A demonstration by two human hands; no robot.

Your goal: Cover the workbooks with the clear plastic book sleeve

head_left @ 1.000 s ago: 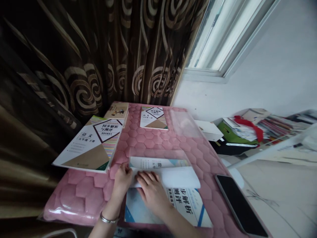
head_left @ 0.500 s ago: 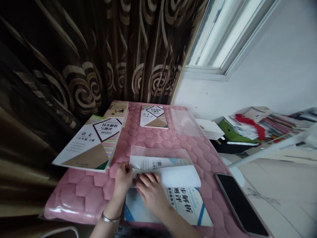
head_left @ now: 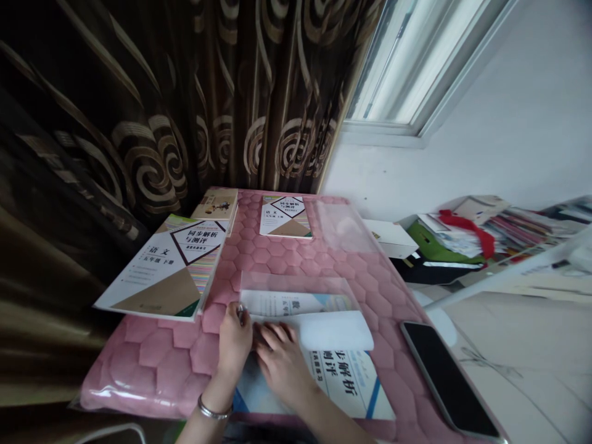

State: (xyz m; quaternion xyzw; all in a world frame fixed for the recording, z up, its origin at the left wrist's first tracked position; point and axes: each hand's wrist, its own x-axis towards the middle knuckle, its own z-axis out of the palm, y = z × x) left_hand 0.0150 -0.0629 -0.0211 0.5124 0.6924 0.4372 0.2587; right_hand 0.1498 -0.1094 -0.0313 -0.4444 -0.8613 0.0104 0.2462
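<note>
A blue-and-white workbook [head_left: 358, 388] lies in front of me on the pink padded table cover [head_left: 287, 251]. Over its upper part is a clear plastic book cover [head_left: 296, 282], which reaches past the book's far edge. A white backing sheet [head_left: 340, 330] curls up in a roll across the book. My left hand [head_left: 235, 339], with a silver bracelet on the wrist, pinches the plastic cover at the book's left edge. Beside it my right hand [head_left: 283, 364] lies flat on the book, fingers stretched against the near side of the curled sheet; its fingertips are partly in shadow.
A large white workbook [head_left: 161, 265] rests at the left, overlapping a tan book [head_left: 215, 203]. Farther back are a smaller workbook [head_left: 285, 216] and another clear sheet [head_left: 346, 227]. A black phone [head_left: 448, 376] sits along the right edge. Papers [head_left: 451, 237] are piled beyond the table.
My left hand has turned slightly and shifted a little to the right along the plastic cover's edge. My right hand stays pressed on the book. The view has shifted slightly.
</note>
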